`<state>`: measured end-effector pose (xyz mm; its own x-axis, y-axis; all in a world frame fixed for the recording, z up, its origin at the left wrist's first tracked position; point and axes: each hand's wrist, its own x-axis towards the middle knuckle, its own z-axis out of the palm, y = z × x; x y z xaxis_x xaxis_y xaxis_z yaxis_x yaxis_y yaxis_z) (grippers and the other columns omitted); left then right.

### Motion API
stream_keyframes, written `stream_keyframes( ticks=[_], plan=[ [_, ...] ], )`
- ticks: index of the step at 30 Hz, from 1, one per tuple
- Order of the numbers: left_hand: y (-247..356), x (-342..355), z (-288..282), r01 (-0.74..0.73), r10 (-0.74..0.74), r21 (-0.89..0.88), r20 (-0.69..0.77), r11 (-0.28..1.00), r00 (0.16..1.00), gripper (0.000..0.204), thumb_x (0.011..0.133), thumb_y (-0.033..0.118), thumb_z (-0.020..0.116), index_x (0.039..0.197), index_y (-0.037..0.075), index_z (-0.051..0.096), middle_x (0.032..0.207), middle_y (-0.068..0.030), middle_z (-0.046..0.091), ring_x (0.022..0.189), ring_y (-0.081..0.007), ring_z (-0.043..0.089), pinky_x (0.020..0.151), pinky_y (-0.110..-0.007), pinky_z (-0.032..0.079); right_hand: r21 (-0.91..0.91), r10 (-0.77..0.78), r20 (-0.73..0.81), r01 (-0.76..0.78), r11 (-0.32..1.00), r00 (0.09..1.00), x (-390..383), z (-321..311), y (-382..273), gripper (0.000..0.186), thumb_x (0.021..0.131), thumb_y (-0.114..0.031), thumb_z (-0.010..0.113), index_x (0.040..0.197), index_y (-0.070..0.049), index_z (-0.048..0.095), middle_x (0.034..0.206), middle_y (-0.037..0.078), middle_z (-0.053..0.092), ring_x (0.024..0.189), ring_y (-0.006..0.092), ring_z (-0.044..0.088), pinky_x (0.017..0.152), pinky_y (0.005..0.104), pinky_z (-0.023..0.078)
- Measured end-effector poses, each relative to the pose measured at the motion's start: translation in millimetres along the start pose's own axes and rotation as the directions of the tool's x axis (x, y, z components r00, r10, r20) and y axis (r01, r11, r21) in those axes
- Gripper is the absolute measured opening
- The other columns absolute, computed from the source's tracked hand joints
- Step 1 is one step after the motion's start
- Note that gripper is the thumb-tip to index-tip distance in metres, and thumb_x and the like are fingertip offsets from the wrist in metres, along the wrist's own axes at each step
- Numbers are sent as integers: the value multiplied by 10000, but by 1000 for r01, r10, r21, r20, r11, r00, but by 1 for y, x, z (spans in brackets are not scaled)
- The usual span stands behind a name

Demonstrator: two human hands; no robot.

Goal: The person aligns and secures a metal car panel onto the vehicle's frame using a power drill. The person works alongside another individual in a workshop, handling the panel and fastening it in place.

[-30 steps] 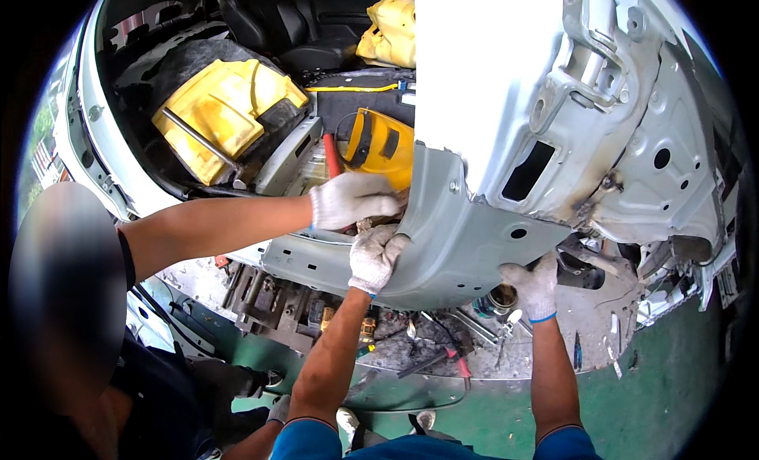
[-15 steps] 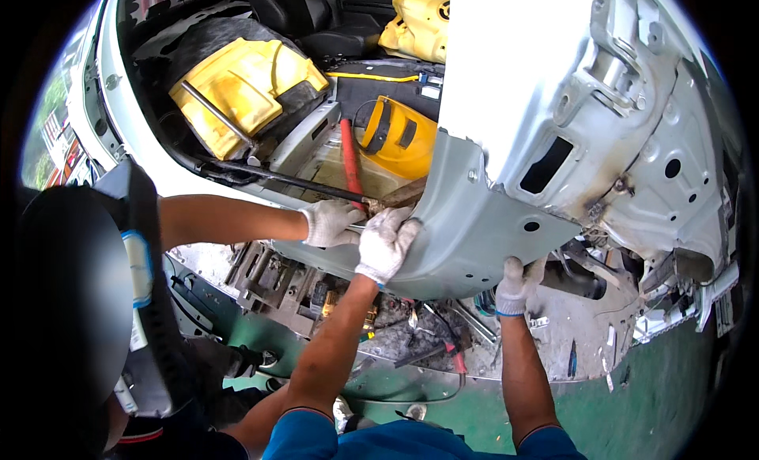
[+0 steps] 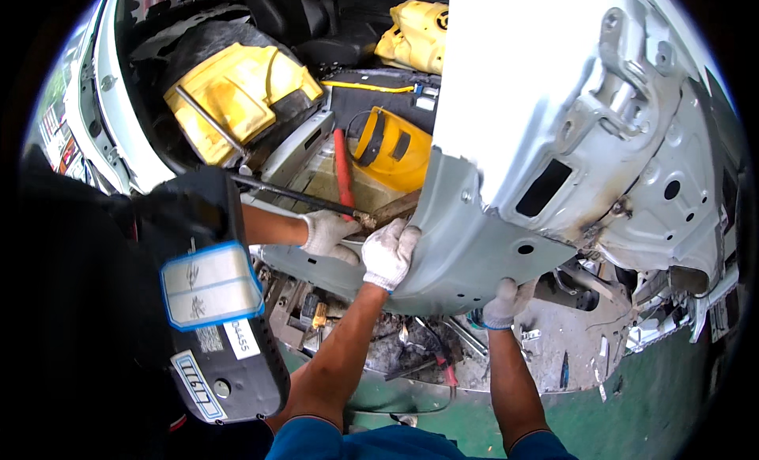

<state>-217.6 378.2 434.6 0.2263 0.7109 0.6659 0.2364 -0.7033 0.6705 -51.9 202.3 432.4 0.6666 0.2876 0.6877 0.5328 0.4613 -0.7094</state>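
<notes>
- The grey panel (image 3: 455, 246) is set between the two hands, its lower edge raised above the tabletop (image 3: 545, 369).
- The panel's left rim is clasped by the gloved left hand (image 3: 387, 254); the grip is closed over that rim, with the fingertips hidden.
- The gloved right hand (image 3: 510, 302) is placed at the panel's lower edge, thumb raised; some fingers are hidden, so whether the grip is closed on it cannot be told.
- A co-worker's gloved hand (image 3: 328, 234) is rested left of the panel's clasped rim, near the left hand.
- Left of the panel, a dark bar (image 3: 296, 193) and a red rod (image 3: 342, 167) are seen, with a yellow mask (image 3: 415, 166) just beside its upper rim.
- Farther left of the panel, a yellow moulded piece (image 3: 237, 100) is crossed by a metal bar.
- Below the panel, a red-handled tool (image 3: 449, 373) and a yellow-and-black tool (image 3: 319, 314) are laid.
- Left of and below the panel, a labelled black casing (image 3: 265, 381) is seen.
</notes>
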Motion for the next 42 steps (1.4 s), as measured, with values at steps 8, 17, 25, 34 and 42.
stream_keyframes(
  ticks=[8,17,25,34,42],
  plan=[
    [3,4,14,-150,147,-25,-83,988,986,292,988,282,546,812,66,632,752,-212,613,714,-447,625,660,-531,496,-208,-15,6,16,978,1000,9,-8,-13,958,799,-641,756,1422,31,479,1200,151,640,1042,300,671,930,409,533],
    [-52,-22,30,-109,105,-43,-101,993,989,407,1013,392,513,891,29,651,785,-214,632,728,-467,615,661,-517,491,-261,-37,-36,26,965,999,18,1,-26,799,745,-685,757,1139,0,635,996,115,683,900,287,679,823,416,525],
    [-218,-92,35,-171,175,-43,138,984,975,481,1018,520,495,1140,92,675,1042,-106,710,948,-298,694,850,-488,566,-84,228,90,-220,972,970,17,3,-40,417,710,-383,821,955,-64,711,849,66,718,792,271,706,783,409,555],
    [-258,-119,45,585,-461,-694,392,419,796,623,1051,583,392,1473,153,553,1384,-56,650,1251,-275,609,1140,-445,454,104,93,87,-102,989,992,-3,0,-4,495,747,-394,848,1057,-44,685,951,59,725,819,216,709,782,372,568],
    [-326,-119,33,453,-297,-872,389,187,872,505,1075,466,410,1405,130,592,1264,-47,695,1139,-292,644,1033,-463,510,388,242,192,-300,871,951,-4,9,-21,906,673,-478,970,1333,-13,559,1276,128,635,1174,273,629,1038,420,513]
  ],
)
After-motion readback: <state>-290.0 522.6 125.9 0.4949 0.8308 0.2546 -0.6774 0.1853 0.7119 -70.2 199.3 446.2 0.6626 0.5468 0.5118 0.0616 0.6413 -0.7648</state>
